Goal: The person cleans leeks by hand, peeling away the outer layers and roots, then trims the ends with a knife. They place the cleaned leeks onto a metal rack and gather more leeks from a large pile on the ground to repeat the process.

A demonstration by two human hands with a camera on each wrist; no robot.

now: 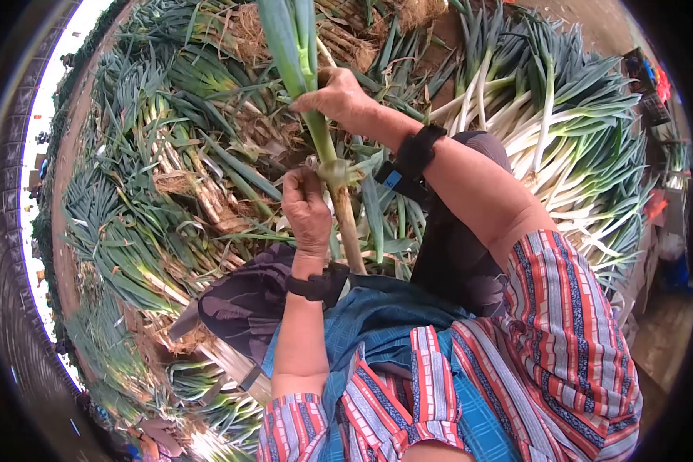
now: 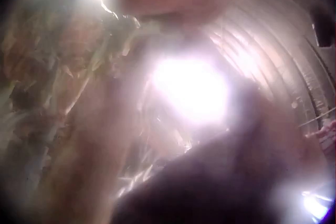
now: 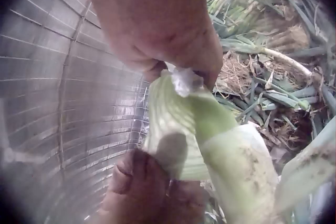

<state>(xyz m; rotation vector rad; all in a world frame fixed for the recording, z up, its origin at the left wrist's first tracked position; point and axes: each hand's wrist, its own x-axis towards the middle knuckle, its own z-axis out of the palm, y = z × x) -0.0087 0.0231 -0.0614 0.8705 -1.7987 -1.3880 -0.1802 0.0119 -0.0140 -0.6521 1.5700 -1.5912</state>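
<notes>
One long green onion slants up in front of the body in the head view. My right hand grips its green upper part. Lower down, my left hand is beside the stalk, its thumb and fingers pinching a loose outer layer. The right wrist view shows my right hand above and my left hand below, with a pale green leaf layer spread between them. A small whitish piece lies against the right fingers. The left wrist view is blurred and glary.
Unsorted green onions with dry roots cover the ground ahead and to the left. A pile with clean white stalks lies at the right. Dark-clad knees flank the stalk's lower end.
</notes>
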